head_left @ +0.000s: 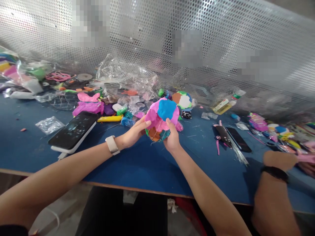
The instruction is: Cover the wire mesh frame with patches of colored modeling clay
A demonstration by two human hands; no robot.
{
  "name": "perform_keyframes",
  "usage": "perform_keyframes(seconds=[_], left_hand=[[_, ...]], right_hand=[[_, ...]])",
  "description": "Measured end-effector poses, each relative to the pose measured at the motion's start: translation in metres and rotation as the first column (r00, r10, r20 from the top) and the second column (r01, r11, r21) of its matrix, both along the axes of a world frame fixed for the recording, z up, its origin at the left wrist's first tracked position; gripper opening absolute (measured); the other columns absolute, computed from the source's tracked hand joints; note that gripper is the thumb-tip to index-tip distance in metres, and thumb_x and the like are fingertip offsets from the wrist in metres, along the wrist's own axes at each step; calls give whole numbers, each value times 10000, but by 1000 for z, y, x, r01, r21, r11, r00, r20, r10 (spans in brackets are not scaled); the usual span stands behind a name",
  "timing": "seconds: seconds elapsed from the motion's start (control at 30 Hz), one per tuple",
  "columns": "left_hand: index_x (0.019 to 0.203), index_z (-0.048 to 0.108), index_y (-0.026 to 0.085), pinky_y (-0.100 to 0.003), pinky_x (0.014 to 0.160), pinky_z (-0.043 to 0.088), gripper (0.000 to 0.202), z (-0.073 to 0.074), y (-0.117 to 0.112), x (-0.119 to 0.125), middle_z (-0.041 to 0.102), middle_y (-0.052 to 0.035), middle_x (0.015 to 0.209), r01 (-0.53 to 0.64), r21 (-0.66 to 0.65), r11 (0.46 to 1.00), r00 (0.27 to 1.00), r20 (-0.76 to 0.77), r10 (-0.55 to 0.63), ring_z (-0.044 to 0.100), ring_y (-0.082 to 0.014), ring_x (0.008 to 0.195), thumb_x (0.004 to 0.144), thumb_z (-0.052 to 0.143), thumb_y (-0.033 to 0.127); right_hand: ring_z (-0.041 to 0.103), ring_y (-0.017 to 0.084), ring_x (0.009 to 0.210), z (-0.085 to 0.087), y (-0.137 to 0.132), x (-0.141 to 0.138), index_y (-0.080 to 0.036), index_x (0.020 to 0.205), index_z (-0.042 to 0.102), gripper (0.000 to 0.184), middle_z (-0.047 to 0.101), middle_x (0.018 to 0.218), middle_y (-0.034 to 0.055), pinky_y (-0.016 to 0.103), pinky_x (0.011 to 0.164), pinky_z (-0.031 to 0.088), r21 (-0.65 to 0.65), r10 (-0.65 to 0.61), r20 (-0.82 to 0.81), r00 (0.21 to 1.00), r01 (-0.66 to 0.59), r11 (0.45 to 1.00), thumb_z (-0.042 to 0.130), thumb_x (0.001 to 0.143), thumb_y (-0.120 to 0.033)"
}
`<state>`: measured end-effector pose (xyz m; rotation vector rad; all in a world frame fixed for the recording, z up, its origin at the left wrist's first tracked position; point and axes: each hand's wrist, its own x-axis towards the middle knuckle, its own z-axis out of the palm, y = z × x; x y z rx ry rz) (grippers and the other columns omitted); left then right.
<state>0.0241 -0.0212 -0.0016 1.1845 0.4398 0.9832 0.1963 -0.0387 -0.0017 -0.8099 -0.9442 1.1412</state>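
Blue table runs under both your hands. White-sided phone lies left of your left hand. Pink clay piece sits between your hands: left part-closed on its left edge, right hand gripping the right side, thumb on front (fingers mostly hidden, can't tell their curl). Blue patch faces up, just beyond your right thumb. Yellow tool lies left, slightly beyond your left hand.

One multicoloured clay-like piece in the grip; two phones and two wristbands, one of each on either side; one yellow tool, left; one bottle, right.
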Motion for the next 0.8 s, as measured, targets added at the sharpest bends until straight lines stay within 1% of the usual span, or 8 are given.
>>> perform_keyframes(seconds=[0.07,0.13,0.27,0.4,0.5,0.6,0.7,0.8], left_hand=[[1456,738,241,-487,1110,648,679,3,-4,3,830,-134,1417,5,-42,999,999,34,-3,772,-356,1352,988,741,732],[1436,753,238,-510,1177,622,696,6,-5,6,826,-132,1439,-4,-82,997,999,51,8,738,-361,1431,1011,674,784],[1475,727,260,-527,1250,590,713,6,-3,8,811,-114,1487,-67,-131,989,997,33,71,700,-351,1500,1057,573,817],[1472,715,254,-542,1256,594,690,3,0,9,785,-113,1539,-67,-113,991,996,51,73,666,-370,1540,1069,595,802],[1463,720,262,-531,1248,601,648,0,0,9,775,-95,1558,-26,-102,994,998,62,33,682,-373,1515,1084,602,775],[1491,705,273,-539,1193,640,712,-3,2,9,800,-102,1514,-23,-118,993,1000,12,25,737,-374,1436,1069,562,829],[1492,702,259,-530,1128,676,753,-6,4,9,820,-125,1467,-54,-96,994,997,-63,48,766,-371,1391,1068,517,853],[1506,697,247,-520,1145,664,743,-8,6,11,832,-133,1434,-87,-59,994,993,-81,82,773,-361,1379,1079,512,826]], right_hand=[[758,359,1420,-4,0,1,-316,1138,854,511,894,1241,34,636,1391,454,-8,48,76,996,-48,999,897,848,-735],[769,353,1389,-4,-1,2,-320,1144,856,508,891,1216,45,629,1384,460,9,48,154,987,-50,999,895,868,-745],[718,333,1445,7,-3,2,-341,1277,821,514,849,1340,55,595,1392,444,147,-97,268,958,59,987,885,923,-709],[697,329,1456,15,-4,4,-362,1363,767,571,824,1418,50,604,1391,438,169,-102,301,948,52,984,809,966,-770],[703,327,1435,14,-1,7,-358,1321,778,546,828,1405,44,617,1404,412,167,-129,312,941,80,983,773,983,-788],[711,329,1402,12,3,12,-346,1279,793,517,830,1389,44,621,1390,425,187,-144,315,938,88,978,751,1001,-779],[722,333,1366,10,6,14,-335,1257,797,495,842,1327,47,628,1383,431,175,-139,328,934,85,981,785,990,-751],[719,348,1370,8,7,13,-327,1258,796,528,842,1304,60,644,1389,416,154,-146,340,929,98,983,871,926,-730]])
